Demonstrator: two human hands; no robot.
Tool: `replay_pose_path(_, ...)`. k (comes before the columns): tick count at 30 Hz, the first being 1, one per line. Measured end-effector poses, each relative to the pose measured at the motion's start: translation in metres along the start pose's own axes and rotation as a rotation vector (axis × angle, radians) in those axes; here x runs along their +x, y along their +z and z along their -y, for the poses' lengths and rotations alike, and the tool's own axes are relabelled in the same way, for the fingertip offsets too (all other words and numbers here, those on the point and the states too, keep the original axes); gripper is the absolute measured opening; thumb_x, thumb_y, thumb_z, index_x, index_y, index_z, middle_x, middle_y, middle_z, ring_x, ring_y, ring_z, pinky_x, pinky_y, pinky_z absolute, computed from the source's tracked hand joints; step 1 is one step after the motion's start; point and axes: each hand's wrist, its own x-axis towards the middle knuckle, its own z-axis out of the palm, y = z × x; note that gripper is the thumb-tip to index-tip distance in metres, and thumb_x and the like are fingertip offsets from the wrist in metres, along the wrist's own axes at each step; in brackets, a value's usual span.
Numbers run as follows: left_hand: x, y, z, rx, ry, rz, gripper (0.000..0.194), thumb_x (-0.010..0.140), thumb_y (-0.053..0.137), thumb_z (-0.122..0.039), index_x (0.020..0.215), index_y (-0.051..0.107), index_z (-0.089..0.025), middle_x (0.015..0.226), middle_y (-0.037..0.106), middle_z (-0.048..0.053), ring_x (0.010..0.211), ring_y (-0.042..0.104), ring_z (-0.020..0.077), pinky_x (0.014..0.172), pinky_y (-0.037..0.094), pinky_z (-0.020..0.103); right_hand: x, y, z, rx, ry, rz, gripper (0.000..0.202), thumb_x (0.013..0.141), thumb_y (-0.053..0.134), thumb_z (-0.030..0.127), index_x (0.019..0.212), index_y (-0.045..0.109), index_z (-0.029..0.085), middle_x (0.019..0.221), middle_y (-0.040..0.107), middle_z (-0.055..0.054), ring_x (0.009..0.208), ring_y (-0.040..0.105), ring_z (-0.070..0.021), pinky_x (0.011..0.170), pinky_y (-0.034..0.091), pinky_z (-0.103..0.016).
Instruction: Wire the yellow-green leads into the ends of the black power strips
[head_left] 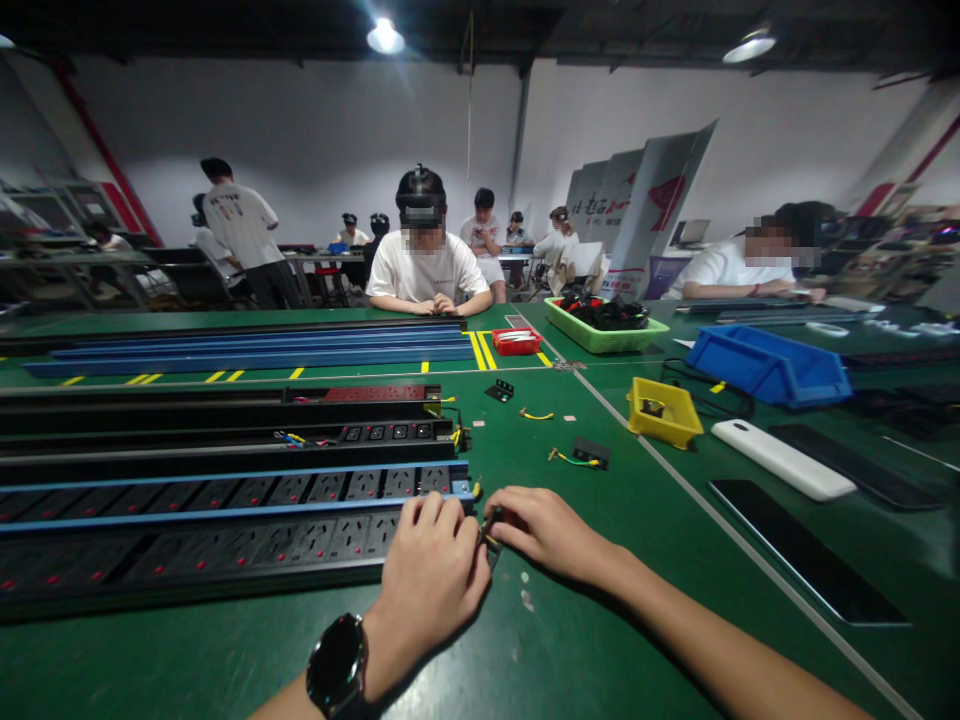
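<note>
A long black power strip (247,555) with a row of sockets and red dots lies nearest me on the green table. Over its right end is my left hand (439,560), fingers curled down on it, with a watch on the wrist. My right hand (544,530) pinches a small dark end piece (491,527) at that same end, close against my left thumb. Fingers partly hide the contact between piece and strip. Just behind lies a blue-edged power strip (300,490) with a yellow-green wire (476,487) at its end.
Further black rails (225,440) and blue rails (262,345) lie beyond. Small brackets (591,452) and short wires (536,414) are scattered ahead. Yellow (664,425), blue (772,365), green (607,335) and red bins (516,342), plus phones (802,550), stand rightward. A person (427,270) sits opposite.
</note>
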Motion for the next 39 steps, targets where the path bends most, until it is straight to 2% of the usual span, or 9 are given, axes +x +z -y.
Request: replay_pose_path(39, -0.0003, 0.0018, 0.0013, 0.0, 0.005, -0.008, 0.011, 0.092, 0.06, -0.029, 0.087, 0.066, -0.022, 0.089, 0.062, 0.005, 0.09, 0.052, 0.0272, 0.084, 0.036, 0.044, 0.0001, 0.0012, -0.0014, 0.001, -0.007, 0.004, 0.012, 0.101, 0.062, 0.029, 0.108, 0.069, 0.022, 0.091, 0.069, -0.003, 0.083, 0.064, -0.0185, 0.076, 0.044, -0.026)
